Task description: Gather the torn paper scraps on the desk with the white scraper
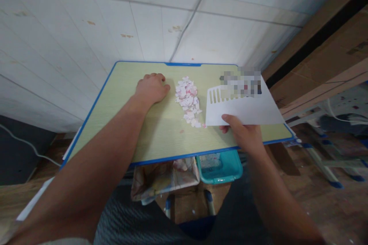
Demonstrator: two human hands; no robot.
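My left hand [153, 87] rests palm down on the desk's left half, thumb apart from loosely bent fingers, with nothing seen in it. To its right lies a long heap of small torn paper scraps [188, 97], white with some pink. My right hand [241, 130] grips a flat white sheet [244, 111] by its near edge, thumb on top. A row of slots is cut along the sheet's left part, and a pixelated patch covers its far part. The sheet's lower left corner is close to the heap's near end.
The pale yellow-green desk top [97, 122] has a blue rim. Below its front edge are a lined bin [166, 189] and a teal plastic basket [237, 168]. White wall panels [109, 26] stand behind, with a cable running down. Cardboard boxes [324, 53] stand at the right.
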